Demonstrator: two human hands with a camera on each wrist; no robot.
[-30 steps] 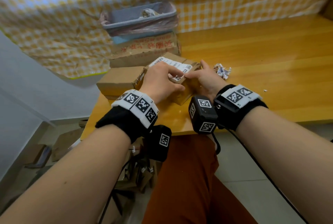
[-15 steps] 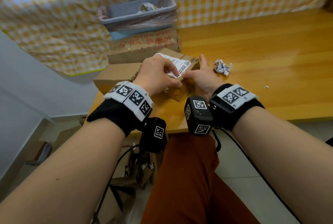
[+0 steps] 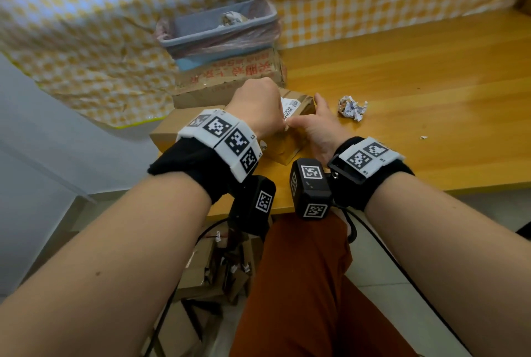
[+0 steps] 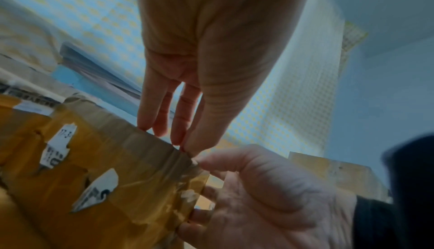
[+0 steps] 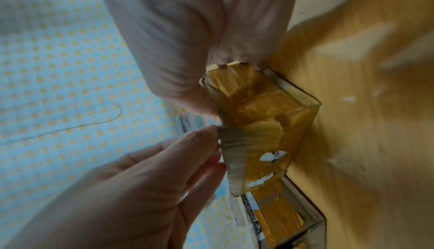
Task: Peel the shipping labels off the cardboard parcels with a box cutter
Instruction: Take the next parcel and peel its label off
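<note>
On the worktop (image 3: 402, 98), the right hand (image 3: 319, 129) holds the box (image 5: 263, 108) while left hand (image 3: 255, 109) fingertips pinch the label (image 3: 290, 108); best pull slow and low.

A glossy honey-coloured wooden table (image 3: 416, 92) fills the right and far side of the scene, daylight sheening across its planks. Behind it hangs a yellow-and-white chequered cloth (image 3: 86, 26) — creased, and drooping lower towards the left. To the left stands a plain pale grey wall (image 3: 34, 161). Below the near table edge lies a floor of light grey tiles (image 3: 382, 284) — and on the left, in shadow under the table, a heap of flattened brown cardboard scraps (image 3: 207, 276).
</note>
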